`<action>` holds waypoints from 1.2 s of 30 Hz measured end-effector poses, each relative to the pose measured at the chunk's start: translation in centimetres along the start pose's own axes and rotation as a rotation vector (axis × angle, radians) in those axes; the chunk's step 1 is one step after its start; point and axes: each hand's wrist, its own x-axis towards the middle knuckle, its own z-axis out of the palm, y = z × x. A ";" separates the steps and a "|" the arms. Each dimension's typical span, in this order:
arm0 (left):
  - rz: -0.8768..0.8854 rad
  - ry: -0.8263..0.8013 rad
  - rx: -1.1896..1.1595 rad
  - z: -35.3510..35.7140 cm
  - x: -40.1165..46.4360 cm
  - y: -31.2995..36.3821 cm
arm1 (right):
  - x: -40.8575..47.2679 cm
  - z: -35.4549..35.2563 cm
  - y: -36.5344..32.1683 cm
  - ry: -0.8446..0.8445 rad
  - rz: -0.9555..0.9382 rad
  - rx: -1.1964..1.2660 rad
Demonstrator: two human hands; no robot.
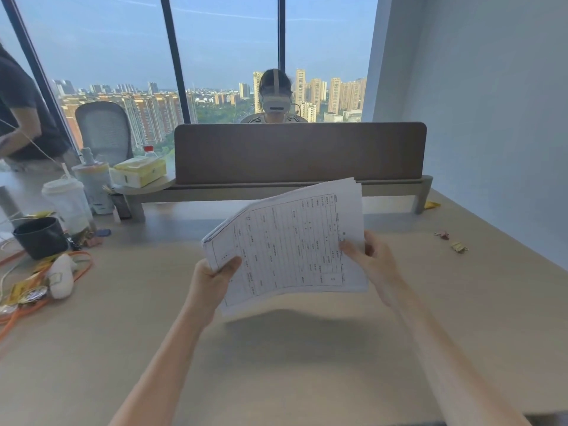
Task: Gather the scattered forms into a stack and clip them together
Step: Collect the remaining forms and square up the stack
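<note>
A stack of white printed forms (pixel 289 244) with table grids hangs in the air above the beige desk (pixel 307 348), tilted and casting a shadow below. My left hand (pixel 212 281) grips its lower left edge, thumb on top. My right hand (pixel 373 256) grips the right edge. The sheets' edges look roughly lined up. Two small binder clips lie on the desk at the right: a pink one (pixel 442 234) and a yellow one (pixel 458 246), both apart from my hands.
A brown divider panel (pixel 299 152) stands across the desk's far side, a person seated behind it. At the left are cups (pixel 69 204), a black pot (pixel 40 236), a yellow box (pixel 140 172), orange cables (pixel 46 302) and a white plush toy. Another person stands far left.
</note>
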 end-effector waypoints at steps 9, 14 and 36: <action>-0.072 -0.163 -0.061 -0.8 -1.6 -1.7 | -1.5 1.2 3.5 0.096 0.028 0.047; -0.013 -0.111 -0.008 -0.2 -1.2 -1.6 | -1.5 0.9 3.5 0.122 0.080 0.055; -0.044 -0.033 0.060 0.8 -1.7 -3.8 | -3.4 1.2 6.1 0.099 0.131 0.102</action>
